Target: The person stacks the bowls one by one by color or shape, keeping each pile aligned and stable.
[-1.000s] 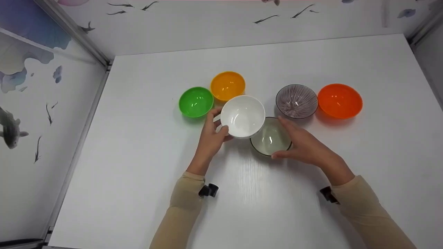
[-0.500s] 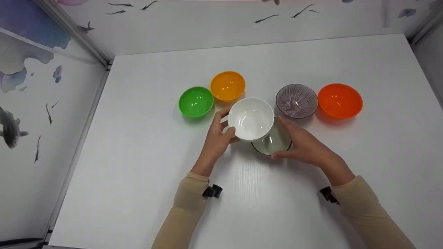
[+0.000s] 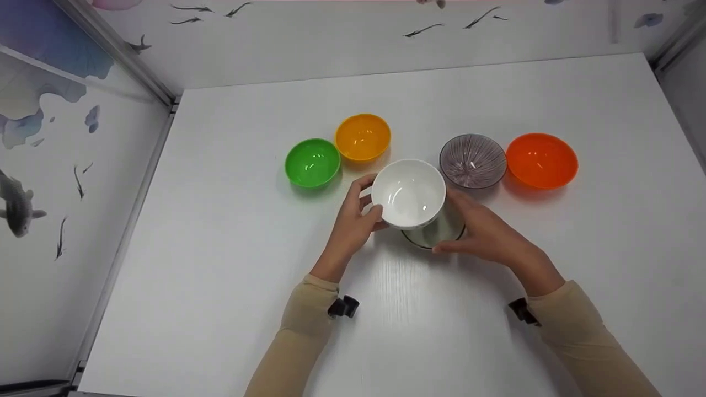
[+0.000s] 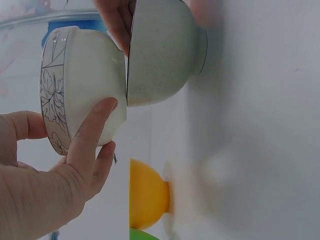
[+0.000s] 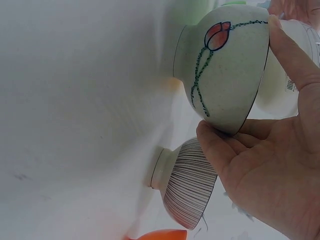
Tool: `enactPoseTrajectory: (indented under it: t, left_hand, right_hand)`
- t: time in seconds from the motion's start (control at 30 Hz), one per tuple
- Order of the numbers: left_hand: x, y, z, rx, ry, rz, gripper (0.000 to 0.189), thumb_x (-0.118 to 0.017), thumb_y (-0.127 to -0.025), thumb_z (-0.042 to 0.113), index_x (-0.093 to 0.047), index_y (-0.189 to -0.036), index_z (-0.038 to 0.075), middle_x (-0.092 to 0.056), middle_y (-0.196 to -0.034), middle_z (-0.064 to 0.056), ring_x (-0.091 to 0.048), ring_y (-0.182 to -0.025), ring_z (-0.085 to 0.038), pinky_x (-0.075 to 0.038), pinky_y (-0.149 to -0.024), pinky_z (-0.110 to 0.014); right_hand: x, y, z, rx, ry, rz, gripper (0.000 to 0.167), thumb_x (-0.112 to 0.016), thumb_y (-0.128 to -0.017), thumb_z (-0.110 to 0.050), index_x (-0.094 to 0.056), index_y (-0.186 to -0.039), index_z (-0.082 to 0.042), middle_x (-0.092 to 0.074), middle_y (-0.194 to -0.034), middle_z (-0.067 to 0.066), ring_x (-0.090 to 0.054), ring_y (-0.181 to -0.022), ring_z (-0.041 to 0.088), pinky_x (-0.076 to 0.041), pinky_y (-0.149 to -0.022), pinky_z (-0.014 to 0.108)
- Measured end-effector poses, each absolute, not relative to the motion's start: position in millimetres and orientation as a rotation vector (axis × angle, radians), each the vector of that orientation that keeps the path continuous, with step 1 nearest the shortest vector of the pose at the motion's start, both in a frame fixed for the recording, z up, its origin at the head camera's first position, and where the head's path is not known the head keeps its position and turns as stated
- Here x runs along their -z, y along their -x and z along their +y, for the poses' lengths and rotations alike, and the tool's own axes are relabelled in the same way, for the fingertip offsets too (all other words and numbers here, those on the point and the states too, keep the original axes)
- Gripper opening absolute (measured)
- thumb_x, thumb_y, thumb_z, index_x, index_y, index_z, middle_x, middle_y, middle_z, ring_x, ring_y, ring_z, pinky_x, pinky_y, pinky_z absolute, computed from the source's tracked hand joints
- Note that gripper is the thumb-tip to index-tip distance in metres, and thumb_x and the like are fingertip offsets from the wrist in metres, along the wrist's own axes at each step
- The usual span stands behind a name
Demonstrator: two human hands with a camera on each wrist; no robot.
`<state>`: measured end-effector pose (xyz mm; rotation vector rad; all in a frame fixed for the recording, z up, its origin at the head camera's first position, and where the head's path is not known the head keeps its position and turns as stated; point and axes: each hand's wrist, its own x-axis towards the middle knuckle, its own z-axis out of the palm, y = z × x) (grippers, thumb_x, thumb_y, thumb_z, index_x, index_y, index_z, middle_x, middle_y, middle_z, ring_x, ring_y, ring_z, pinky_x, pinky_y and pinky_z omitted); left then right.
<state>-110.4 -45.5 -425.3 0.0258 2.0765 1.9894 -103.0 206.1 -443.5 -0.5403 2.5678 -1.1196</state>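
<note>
My left hand (image 3: pixel 356 223) grips a white bowl (image 3: pixel 408 190), thumb and fingers on its left side. The left wrist view shows a grey leaf band below that bowl's rim (image 4: pixel 54 95). The white bowl is held over a pale green bowl (image 3: pixel 445 225) with a dark rim and covers much of it from above. My right hand (image 3: pixel 491 231) holds the pale green bowl from the right, thumb at the near rim and fingers at the far side. A red tulip-like flower (image 5: pixel 217 37) decorates its outside.
A green bowl (image 3: pixel 313 163) and a yellow bowl (image 3: pixel 363 138) stand side by side behind my left hand. To the right are a purple-grey striped bowl (image 3: pixel 473 161) and an orange bowl (image 3: pixel 542 161). Upright panels border the white table (image 3: pixel 220 286) at the back and sides.
My left hand has carried the white bowl right and slightly nearer, so it now covers more of the pale green bowl. The right hand has stayed in place.
</note>
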Motion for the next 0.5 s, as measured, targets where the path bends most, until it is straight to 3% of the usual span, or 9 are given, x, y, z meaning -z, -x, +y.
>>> enactPoseTrajectory:
  t: [0.5]
  left_hand:
    - [424.9,110.4,-39.9,-1.952,-0.06,2.131,0.056,-0.05,-0.093,0.002,-0.042,-0.147,0.013,-0.04,-0.155,-0.007,-0.051,-0.133,-0.03,-0.064,-0.08,-0.036]
  right_hand:
    - [445.8,102.5,206.2,1.202,0.576,2.553,0.117,-0.092,-0.07,-0.028,-0.018,-0.16,-0.024,-0.032,-0.162,0.004,-0.035,-0.145,0.03,-0.029,-0.121,0.057]
